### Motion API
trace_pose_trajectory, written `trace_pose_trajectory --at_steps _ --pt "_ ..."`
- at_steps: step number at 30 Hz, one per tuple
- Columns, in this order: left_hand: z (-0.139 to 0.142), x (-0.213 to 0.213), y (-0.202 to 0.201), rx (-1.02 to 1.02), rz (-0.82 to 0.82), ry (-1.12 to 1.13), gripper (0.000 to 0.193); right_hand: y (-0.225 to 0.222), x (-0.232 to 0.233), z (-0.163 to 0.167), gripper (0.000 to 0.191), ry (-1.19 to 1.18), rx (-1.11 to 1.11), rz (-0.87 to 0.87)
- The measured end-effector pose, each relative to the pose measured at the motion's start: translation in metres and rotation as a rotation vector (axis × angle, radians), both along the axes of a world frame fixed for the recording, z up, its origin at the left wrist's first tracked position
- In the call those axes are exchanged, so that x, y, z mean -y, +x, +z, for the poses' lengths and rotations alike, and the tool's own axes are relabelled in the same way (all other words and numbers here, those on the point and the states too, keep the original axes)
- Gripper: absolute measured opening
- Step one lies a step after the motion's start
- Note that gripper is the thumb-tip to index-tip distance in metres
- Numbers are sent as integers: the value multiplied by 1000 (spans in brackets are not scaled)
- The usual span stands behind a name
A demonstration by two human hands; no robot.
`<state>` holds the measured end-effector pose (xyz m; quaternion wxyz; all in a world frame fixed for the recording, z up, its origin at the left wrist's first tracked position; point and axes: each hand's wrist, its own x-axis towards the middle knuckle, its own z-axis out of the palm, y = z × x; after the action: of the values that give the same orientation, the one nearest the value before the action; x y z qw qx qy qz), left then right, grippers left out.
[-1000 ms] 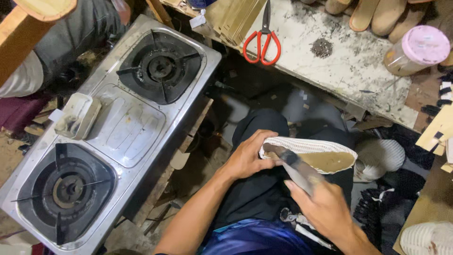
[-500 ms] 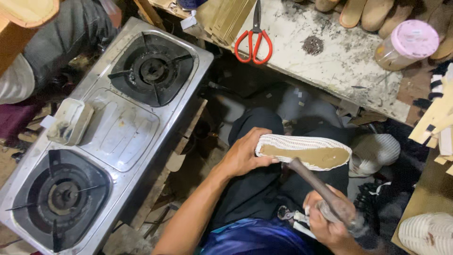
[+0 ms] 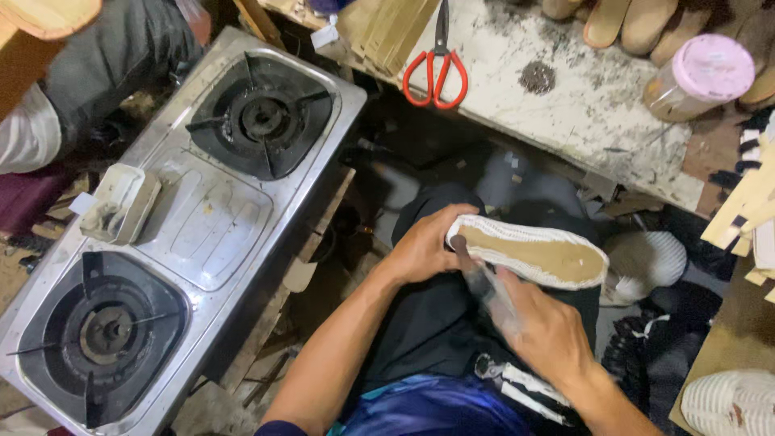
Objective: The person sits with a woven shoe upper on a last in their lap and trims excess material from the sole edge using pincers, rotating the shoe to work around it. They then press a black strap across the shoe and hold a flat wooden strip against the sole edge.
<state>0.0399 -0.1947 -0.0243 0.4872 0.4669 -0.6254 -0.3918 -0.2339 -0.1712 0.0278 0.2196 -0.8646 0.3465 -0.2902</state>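
A shoe (image 3: pixel 539 255) lies sole-up on my lap, its tan sole edged with white stitching. My left hand (image 3: pixel 425 241) grips its heel end at the left. My right hand (image 3: pixel 546 329) holds a small hammer (image 3: pixel 481 276), blurred with motion, whose head touches the sole near the heel end.
A steel two-burner gas stove (image 3: pixel 211 228) stands at my left with a small dirty tray (image 3: pixel 121 203) on it. Red-handled scissors (image 3: pixel 435 66), a pink-lidded jar (image 3: pixel 699 78) and tan soles lie on the stained worktop (image 3: pixel 597 121) ahead. More white shoes lie at the right.
The hammer has swung from raised at the lower right down onto the sole's heel end. My left hand has kept its hold on the shoe.
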Motion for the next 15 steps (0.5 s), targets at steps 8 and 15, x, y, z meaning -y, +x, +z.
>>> trace_pose_trajectory --at_steps 8,15 --pt "0 -8 -2 23 37 9 78 17 -4 29 32 30 -33 3" --pt "-1 -14 -4 66 45 63 79 16 -2 22 25 295 7 -148"
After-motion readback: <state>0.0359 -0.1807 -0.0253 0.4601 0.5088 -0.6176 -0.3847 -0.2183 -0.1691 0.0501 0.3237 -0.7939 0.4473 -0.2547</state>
